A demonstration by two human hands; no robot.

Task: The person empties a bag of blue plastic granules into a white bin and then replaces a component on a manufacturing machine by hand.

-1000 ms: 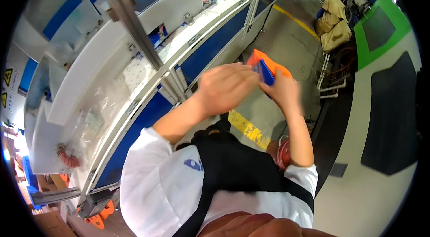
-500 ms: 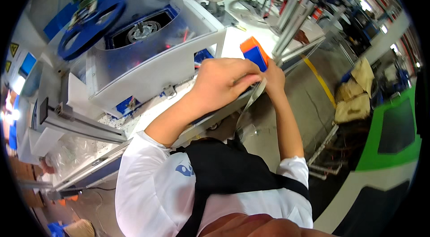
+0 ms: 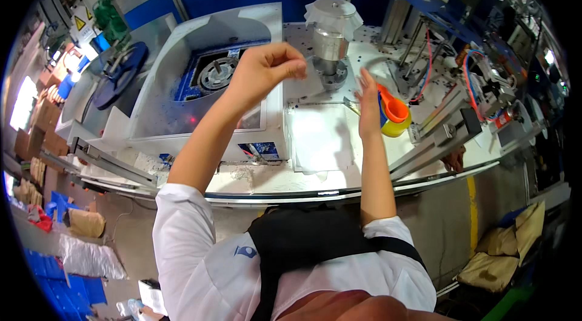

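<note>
My left hand [image 3: 270, 69] is raised over the right wall of a white machine housing [image 3: 206, 133]. Its thumb and index finger are pinched together. Just beneath those fingertips shows a pale translucent patch [image 3: 308, 86], perhaps clear film; I cannot tell whether it is held. My right hand [image 3: 368, 106] is above the table with its fingers stretched upward. Right beside it is an orange and blue object [image 3: 396, 110] shaped like a tape dispenser, over a round yellow piece [image 3: 397, 128]. White sheets [image 3: 318, 142] lie flat between my forearms.
Inside the housing sits a round metal fixture [image 3: 217, 74]. A metal cylinder with a white cover [image 3: 331, 42] stands behind my hands. A blue handwheel [image 3: 121, 75] is at the left, and an aluminium profile [image 3: 433, 145] slants up on the right. Dark specks are scattered on the tabletop.
My view has swung right toward the table. My hands, earlier close together at the orange and blue object with a clear strip hanging, are now apart. My right hand has let go of the object.
</note>
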